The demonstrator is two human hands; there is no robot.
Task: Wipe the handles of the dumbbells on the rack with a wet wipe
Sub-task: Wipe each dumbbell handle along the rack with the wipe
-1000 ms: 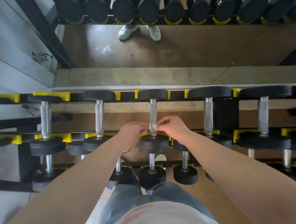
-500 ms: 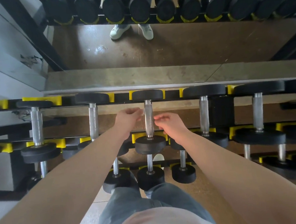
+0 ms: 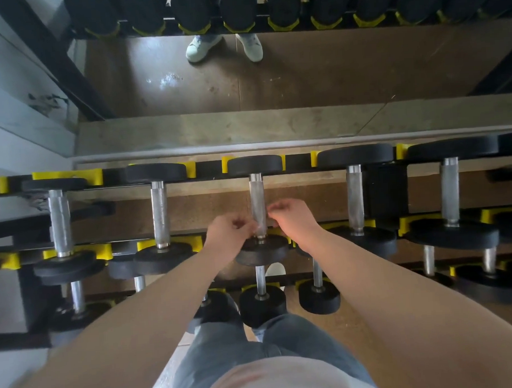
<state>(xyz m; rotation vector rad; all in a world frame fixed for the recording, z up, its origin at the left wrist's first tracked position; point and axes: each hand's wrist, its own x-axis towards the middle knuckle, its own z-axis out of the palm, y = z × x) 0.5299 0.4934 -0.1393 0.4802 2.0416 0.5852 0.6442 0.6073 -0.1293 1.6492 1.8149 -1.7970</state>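
A black dumbbell with a knurled steel handle (image 3: 256,193) lies in the middle of the top tier of the black-and-yellow rack (image 3: 67,175). A pale wet wipe (image 3: 261,225) is wrapped round the near end of that handle. My left hand (image 3: 229,238) pinches the wipe from the left. On the other side my right hand (image 3: 294,221) pinches it with curled fingers. Both hands sit just above the dumbbell's near weight head (image 3: 262,252). Most of the wipe is hidden by my fingers.
Other dumbbells lie on the same tier, with handles to the left (image 3: 160,210) and to the right (image 3: 355,199). Smaller dumbbells (image 3: 262,303) sit on the lower tier near my legs. A mirror (image 3: 302,72) behind the rack reflects shoes and dumbbells. A wall is at left.
Both hands slid with the wipe up the handle toward its middle, then came back down to the near end beside the weight head.
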